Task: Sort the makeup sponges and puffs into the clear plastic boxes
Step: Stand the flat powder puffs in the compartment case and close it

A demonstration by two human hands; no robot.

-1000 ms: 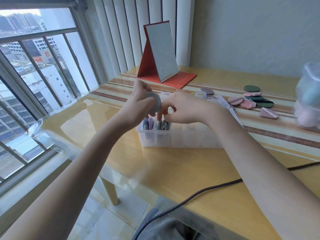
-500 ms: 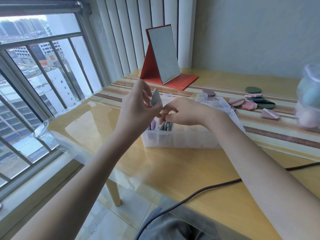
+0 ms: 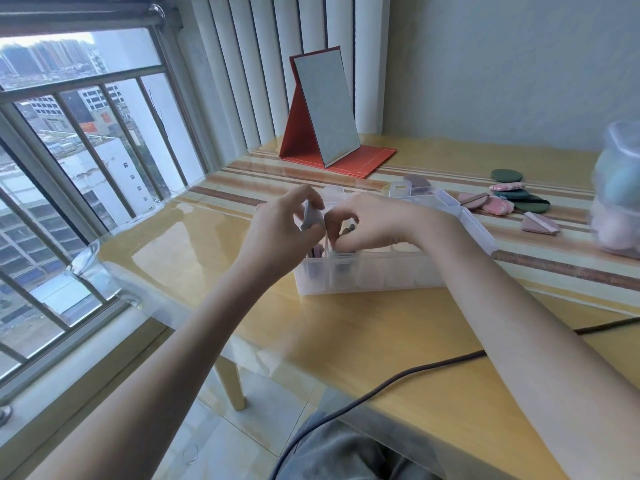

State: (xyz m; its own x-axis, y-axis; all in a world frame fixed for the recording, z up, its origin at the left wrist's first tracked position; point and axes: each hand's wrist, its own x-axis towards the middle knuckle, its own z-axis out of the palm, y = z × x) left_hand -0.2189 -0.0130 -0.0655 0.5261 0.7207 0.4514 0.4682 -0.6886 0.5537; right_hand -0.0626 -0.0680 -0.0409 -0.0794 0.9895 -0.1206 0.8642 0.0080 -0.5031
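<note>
Grey puff [image 3: 309,216] held edge-on, pinched in left hand [image 3: 284,225] fingers just above the left end of the clear box [image 3: 374,271]. Its long axis runs near-upright, lower edge pointing down toward the compartment where other puffs stand. Right hand [image 3: 370,223] just beside it, fingers curled down into that slot; whether they grip anything, cannot tell. Left hand nearer. Loose puffs [image 3: 509,199] lie well apart on worktop [image 3: 346,327].
</note>
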